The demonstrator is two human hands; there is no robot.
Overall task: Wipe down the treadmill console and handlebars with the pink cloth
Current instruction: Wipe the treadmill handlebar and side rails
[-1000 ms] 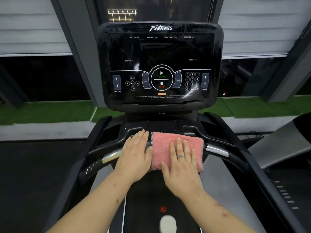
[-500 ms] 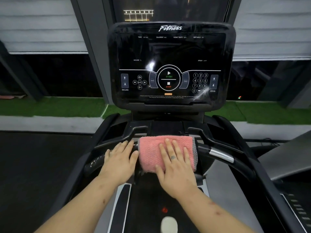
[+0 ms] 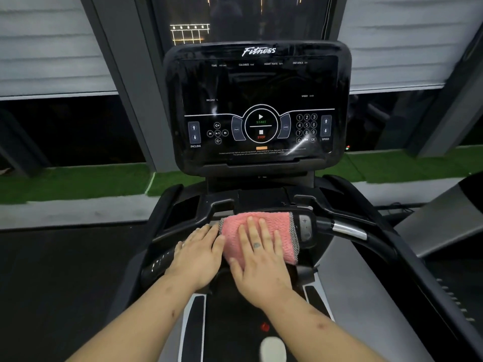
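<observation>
Low in the centre of the frame, the right hand (image 3: 261, 270) is lying flat with straight, slightly spread fingers, pressing on the pink cloth (image 3: 274, 228), while the left hand (image 3: 198, 257) is resting flat, fingers together, on the handlebar (image 3: 350, 229) just left of the cloth, touching its edge. The cloth is sitting folded over the middle of that bar, with a small button pad (image 3: 304, 227) just to its right. Higher up, the black console (image 3: 258, 100) is filling the frame's centre, showing START and STOP markings.
</observation>
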